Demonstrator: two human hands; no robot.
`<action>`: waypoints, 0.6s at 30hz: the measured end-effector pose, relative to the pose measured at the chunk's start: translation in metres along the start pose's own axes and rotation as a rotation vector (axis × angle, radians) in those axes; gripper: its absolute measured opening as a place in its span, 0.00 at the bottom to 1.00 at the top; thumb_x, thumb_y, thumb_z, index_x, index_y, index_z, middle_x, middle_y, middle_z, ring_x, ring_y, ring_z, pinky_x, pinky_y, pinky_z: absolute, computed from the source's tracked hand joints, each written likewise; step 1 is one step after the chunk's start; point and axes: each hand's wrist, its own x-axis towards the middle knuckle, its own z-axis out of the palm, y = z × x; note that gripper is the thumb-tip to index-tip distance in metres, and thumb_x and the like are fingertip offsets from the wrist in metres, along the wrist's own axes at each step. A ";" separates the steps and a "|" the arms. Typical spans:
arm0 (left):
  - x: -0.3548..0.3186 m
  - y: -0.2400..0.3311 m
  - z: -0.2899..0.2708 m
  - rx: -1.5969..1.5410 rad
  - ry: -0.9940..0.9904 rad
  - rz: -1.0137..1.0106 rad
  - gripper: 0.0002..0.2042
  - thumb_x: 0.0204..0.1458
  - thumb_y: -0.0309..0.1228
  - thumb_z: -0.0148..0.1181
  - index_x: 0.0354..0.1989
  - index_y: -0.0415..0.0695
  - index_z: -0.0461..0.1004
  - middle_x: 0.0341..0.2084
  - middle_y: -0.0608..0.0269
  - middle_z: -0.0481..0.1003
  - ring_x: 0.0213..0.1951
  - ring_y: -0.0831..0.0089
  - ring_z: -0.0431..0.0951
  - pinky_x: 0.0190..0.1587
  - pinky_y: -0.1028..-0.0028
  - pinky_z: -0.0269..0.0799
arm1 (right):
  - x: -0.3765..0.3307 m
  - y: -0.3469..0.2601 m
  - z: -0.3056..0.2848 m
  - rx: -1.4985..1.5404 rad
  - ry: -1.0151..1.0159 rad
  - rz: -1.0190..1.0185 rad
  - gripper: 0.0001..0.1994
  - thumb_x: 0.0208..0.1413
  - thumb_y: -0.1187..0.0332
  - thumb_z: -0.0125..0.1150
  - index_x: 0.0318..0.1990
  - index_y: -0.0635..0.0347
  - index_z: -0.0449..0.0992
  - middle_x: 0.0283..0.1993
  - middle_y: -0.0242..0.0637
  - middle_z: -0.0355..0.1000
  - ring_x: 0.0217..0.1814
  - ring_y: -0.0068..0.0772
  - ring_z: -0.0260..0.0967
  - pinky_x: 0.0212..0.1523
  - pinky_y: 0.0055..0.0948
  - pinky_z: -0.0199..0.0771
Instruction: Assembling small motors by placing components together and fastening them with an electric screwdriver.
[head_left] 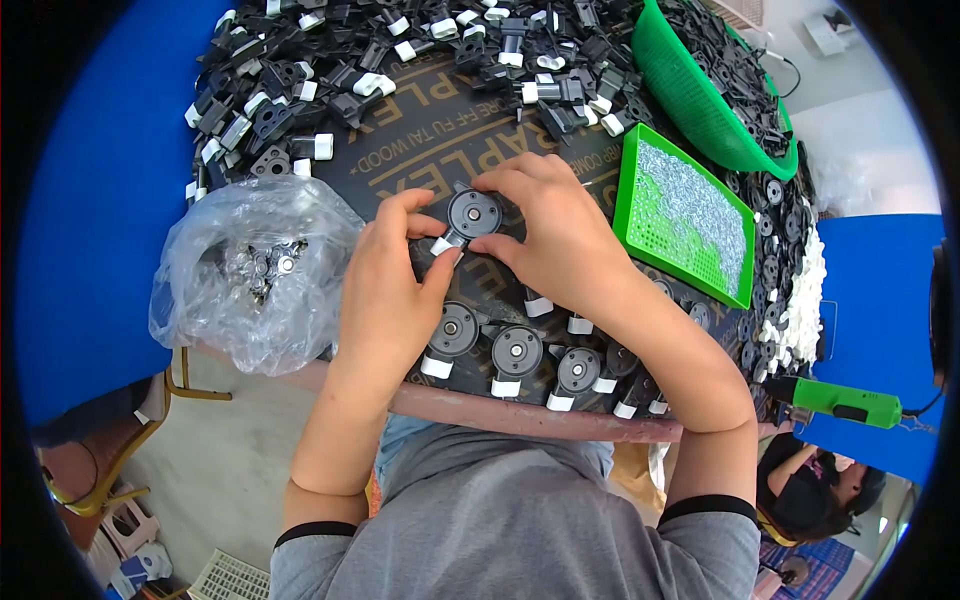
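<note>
Both hands meet over one round black part (pixel 474 213) with a white tab, held just above the middle of the bench (pixel 400 150): the left hand (pixel 385 290) pinches the white tab end between thumb and fingers, the right hand (pixel 560 235) grips the disc's far rim. Behind them spreads the biggest mass — a heap of loose black-and-white pieces (pixel 400 60), seemingly not yet worked, which I judge to be most of the job. A green basket (pixel 690 95) of black pieces and a flat green tray (pixel 685 215) of small silvery bits sit to the right. Left lies a clear plastic bag (pixel 250 270) of metal discs. Nearest the edge — a short row of finished parts (pixel 520 355), so only a small share looks done. Gold lettering runs across the dark bench top.
</note>
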 end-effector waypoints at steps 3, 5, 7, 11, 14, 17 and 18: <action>0.000 0.002 0.003 -0.014 -0.007 -0.006 0.24 0.49 0.21 0.67 0.56 0.42 0.67 0.38 0.59 0.80 0.42 0.65 0.79 0.49 0.69 0.73 | -0.004 0.000 -0.004 -0.033 -0.033 0.006 0.26 0.41 0.71 0.76 0.52 0.62 0.77 0.52 0.45 0.73 0.57 0.51 0.68 0.58 0.40 0.70; 0.002 -0.001 0.006 -0.070 -0.007 -0.017 0.24 0.49 0.21 0.66 0.55 0.42 0.68 0.38 0.58 0.79 0.42 0.63 0.79 0.48 0.67 0.73 | -0.009 -0.002 -0.010 -0.039 0.083 -0.036 0.29 0.42 0.71 0.76 0.55 0.62 0.75 0.53 0.47 0.72 0.57 0.51 0.68 0.57 0.39 0.70; 0.001 -0.006 0.005 -0.137 0.035 -0.023 0.22 0.50 0.21 0.65 0.55 0.41 0.69 0.39 0.58 0.79 0.42 0.65 0.79 0.48 0.69 0.74 | -0.025 -0.021 -0.038 -0.098 0.248 -0.138 0.31 0.41 0.73 0.76 0.56 0.66 0.73 0.54 0.48 0.71 0.56 0.51 0.69 0.57 0.39 0.71; -0.001 -0.005 0.005 -0.439 0.209 -0.018 0.18 0.57 0.20 0.61 0.56 0.40 0.70 0.41 0.60 0.78 0.43 0.76 0.77 0.49 0.76 0.72 | -0.131 -0.048 -0.134 -0.529 1.299 -0.390 0.14 0.63 0.65 0.57 0.48 0.69 0.74 0.42 0.44 0.75 0.46 0.42 0.72 0.47 0.34 0.75; -0.006 -0.008 -0.002 -0.460 0.343 0.071 0.17 0.59 0.20 0.59 0.56 0.38 0.69 0.41 0.58 0.77 0.42 0.77 0.76 0.48 0.78 0.72 | -0.213 -0.024 -0.197 -0.773 2.039 -0.399 0.09 0.63 0.70 0.53 0.42 0.68 0.74 0.39 0.43 0.72 0.41 0.36 0.70 0.39 0.30 0.69; -0.010 0.002 -0.001 -0.473 0.407 0.159 0.16 0.59 0.19 0.58 0.56 0.37 0.69 0.41 0.56 0.78 0.42 0.74 0.77 0.48 0.77 0.73 | -0.279 0.008 -0.199 -0.341 1.826 0.200 0.14 0.62 0.63 0.54 0.47 0.66 0.75 0.48 0.40 0.72 0.51 0.31 0.68 0.51 0.31 0.65; -0.015 0.007 -0.002 -0.448 0.436 0.139 0.16 0.59 0.19 0.58 0.56 0.37 0.69 0.41 0.56 0.78 0.42 0.74 0.78 0.48 0.76 0.74 | -0.304 0.025 -0.201 -0.085 1.676 0.268 0.22 0.63 0.60 0.53 0.58 0.66 0.69 0.59 0.44 0.69 0.58 0.35 0.66 0.54 0.35 0.63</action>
